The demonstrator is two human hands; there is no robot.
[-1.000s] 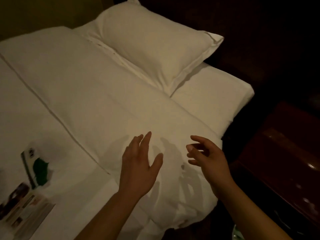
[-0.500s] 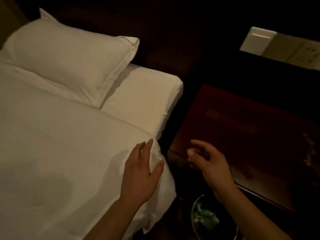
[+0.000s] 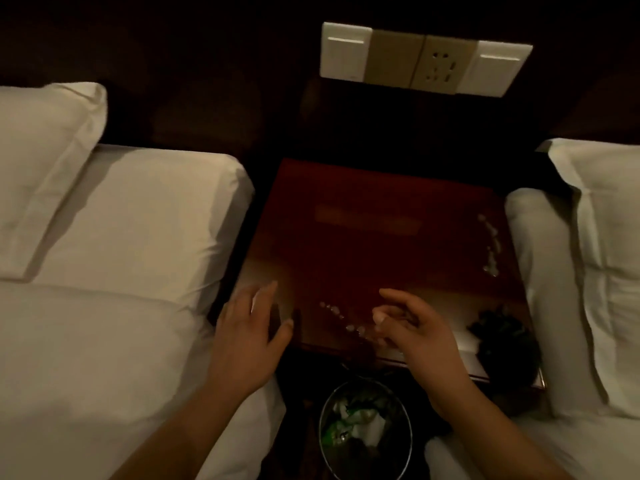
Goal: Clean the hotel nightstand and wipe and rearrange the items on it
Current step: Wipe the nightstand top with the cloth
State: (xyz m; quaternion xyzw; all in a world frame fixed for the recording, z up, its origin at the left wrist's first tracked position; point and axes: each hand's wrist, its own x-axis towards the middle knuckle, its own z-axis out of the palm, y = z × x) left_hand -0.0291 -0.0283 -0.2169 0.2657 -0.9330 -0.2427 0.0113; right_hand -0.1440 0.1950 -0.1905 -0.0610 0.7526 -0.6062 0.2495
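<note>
At the front edge of the nightstand (image 3: 363, 254), the left hand (image 3: 247, 337) and right hand (image 3: 419, 337) are bare; both forearms behind them are bare too. A thumbnail shows on the right hand.

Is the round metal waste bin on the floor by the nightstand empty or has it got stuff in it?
Not empty: the round metal waste bin holds crumpled white and green rubbish.

Left hand (image 3: 247, 336) reaches forward, palm down, fingers straight and relaxed. Right hand (image 3: 417, 332) beside it, fingers loosely curled, holding nothing.
</note>
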